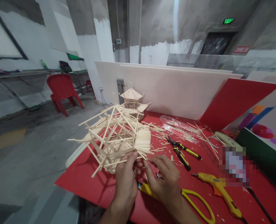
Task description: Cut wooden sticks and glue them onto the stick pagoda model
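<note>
A pavilion-like model (116,133) of thin wooden sticks stands on the red tabletop, its open roof frame tilting toward me. My left hand (126,174) pinches the model's near right corner between thumb and fingers, where several stick ends meet. Just right of that corner, my right hand (164,175) is closed with thumb and forefinger close together; what lies between them is too small to make out. Under my right hand lies a yellow-handled tool (198,202), partly hidden. Short slats (143,139) cover one roof side of the model.
Behind stands a finished-looking stick pavilion (131,98). Black-and-yellow cutters (182,152), a yellow glue gun (218,189) and plastic-wrapped sticks (182,129) lie to the right among scattered offcuts. White boards (170,90) border the back. A red chair (62,90) stands on the floor at left.
</note>
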A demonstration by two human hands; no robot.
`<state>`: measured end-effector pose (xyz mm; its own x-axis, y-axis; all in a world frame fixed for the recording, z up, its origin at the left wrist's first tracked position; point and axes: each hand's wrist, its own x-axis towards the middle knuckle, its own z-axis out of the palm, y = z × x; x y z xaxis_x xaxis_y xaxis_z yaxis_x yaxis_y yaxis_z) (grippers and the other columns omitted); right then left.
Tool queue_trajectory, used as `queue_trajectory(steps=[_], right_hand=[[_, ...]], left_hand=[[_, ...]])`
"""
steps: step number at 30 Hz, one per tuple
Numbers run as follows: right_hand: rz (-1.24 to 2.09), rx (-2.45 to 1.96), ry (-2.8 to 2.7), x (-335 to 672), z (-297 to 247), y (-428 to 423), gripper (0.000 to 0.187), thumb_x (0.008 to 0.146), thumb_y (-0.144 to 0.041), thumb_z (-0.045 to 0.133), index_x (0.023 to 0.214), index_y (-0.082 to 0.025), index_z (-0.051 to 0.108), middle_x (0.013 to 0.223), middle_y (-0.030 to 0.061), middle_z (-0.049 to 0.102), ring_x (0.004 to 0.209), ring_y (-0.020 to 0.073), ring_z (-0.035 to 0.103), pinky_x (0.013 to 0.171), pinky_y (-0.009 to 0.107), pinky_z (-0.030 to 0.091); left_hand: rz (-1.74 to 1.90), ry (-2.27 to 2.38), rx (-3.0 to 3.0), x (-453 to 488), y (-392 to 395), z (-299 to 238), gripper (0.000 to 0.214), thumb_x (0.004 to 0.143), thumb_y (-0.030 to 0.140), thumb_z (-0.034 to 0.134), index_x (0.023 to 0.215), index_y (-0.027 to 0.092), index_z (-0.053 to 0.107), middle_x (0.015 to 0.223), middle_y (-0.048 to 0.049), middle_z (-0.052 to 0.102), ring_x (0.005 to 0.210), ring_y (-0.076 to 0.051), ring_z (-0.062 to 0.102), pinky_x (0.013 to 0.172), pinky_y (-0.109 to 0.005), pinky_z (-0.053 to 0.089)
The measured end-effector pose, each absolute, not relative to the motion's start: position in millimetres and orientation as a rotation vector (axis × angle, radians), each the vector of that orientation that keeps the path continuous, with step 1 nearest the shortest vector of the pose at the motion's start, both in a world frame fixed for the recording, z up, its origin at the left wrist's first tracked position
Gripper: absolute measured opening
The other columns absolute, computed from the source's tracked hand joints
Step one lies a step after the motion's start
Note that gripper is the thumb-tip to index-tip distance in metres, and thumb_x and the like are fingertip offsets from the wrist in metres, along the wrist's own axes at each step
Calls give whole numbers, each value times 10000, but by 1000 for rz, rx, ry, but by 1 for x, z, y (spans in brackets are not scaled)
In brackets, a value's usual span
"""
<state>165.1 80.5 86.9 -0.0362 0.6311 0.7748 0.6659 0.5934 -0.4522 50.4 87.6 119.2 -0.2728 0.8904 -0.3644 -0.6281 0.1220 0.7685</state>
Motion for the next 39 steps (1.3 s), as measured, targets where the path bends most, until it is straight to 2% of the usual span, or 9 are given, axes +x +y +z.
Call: queue_trajectory(steps=[5, 19, 27, 39], right_hand=[[-26, -1077, -1722, 166, 87, 79, 151, 834, -138, 662, 970, -198, 641, 831, 45, 655, 757, 169, 608, 661, 285, 494], [-14, -1078, -1700, 162, 84, 82, 112, 872, -128, 647, 955, -200, 670, 805, 32, 658, 723, 148, 591, 672, 270, 467], [-13, -1076, -1704, 161, 84, 82, 101, 878, -126, 643, 942, -201, 667, 798, 28, 659, 723, 148, 589, 679, 271, 462], [-17, -1076, -1706, 157, 88, 81, 88, 874, -121, 638, 912, -197, 664, 763, 21, 645, 715, 149, 580, 676, 271, 447]], left_hand=[[1509, 1054, 337, 49, 87, 117, 233, 653, 295, 793, 756, 146, 647, 589, 19, 630, 469, -83, 553, 402, -158, 409], [1483, 1075, 357, 49, 86, 115, 298, 585, 314, 846, 730, 145, 647, 562, 33, 601, 440, -66, 523, 390, -146, 392], [1484, 1108, 370, 48, 86, 113, 300, 576, 299, 847, 740, 144, 651, 574, 27, 619, 465, -71, 534, 402, -144, 385], [1467, 1028, 324, 50, 84, 119, 253, 572, 265, 836, 659, 142, 632, 522, 33, 599, 391, -54, 499, 403, -146, 418]])
